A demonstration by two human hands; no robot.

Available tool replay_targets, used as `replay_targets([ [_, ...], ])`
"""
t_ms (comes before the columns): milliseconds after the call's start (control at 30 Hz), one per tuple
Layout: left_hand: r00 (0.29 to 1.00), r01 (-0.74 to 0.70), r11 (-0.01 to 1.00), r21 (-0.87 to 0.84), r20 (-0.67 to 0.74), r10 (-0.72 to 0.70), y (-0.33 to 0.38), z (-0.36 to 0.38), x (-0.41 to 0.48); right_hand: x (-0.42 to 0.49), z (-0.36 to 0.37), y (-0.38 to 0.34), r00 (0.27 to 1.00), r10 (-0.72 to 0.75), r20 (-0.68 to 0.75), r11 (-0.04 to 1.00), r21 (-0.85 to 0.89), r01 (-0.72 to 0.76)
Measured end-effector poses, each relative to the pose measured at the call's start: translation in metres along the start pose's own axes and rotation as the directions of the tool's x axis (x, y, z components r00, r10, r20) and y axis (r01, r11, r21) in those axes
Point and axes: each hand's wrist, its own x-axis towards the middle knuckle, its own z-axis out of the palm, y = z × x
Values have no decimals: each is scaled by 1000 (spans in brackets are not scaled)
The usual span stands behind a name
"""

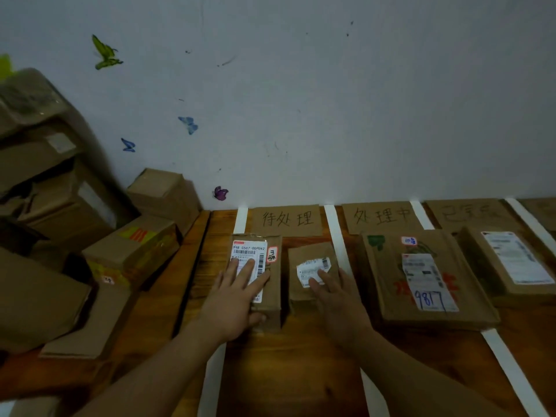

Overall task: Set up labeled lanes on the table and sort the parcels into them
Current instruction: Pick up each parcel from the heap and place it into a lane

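Pale wall (pixel 331 100) with butterfly stickers (pixel 105 54); wooden table (pixel 294 371) pushed up against it. White tape strips (pixel 337 233) divide the top into lanes. Each lane is headed by a handwritten cardboard label at the far edge: the first label (pixel 287 219), the second label (pixel 382 216), and a third label (pixel 469 213) too dim to read.

Lanes look finished — sorting is the step in hand.

- First lane: two small parcels side by side, just apart. Left hand (pixel 231 302) lies on the left parcel (pixel 273 284), fingers straight and spread over its shipping slip, thumb down at the near end. Right hand (pixel 337 296) rests on the right parcel (pixel 307 254), fingers loosely extended over its torn slip. Neither hand is lifting.
- Second lane: a flat parcel (pixel 385 281) marked 9817.
- Third lane: one more parcel (pixel 487 266).
- Off the table's left end: a heap of unsorted boxes (pixel 60 206).

The hands seem to be squaring the pair inside the tape. Likely next move — release both, reach left to the heap, read a slip, choose a lane. The second lane is nearly filled already, so placement there would need care.
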Motion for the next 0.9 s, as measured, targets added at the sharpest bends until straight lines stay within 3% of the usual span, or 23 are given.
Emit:
replay_targets([
  [233, 999, 16, 1000, -15, 36, -16, 1, 0, 2, 2, 24, 2, 993, 2, 116, 1000, 21, -4],
  [433, 999, 42, 996, -77, 23, -40, -8, -12, -16, 9, -21, -30, 999, 8, -54, 998, 68, -4],
  [567, 987, 140, 979, -148, -56, -150, -45, -34, -54, 11, -65, -93, 965, -117, -236, 987, 76, 139],
  [733, 942, 263, 943, -203, -159, -297, -138, -37, -134, -5, -79, -200, 933, -259, -251, 955, 74, 286],
  [900, 863, 427, 845, -323, -133, -487, -230, 1, -242, -30, -35, -303, 922, -354, -155, 919, 126, 374],
])
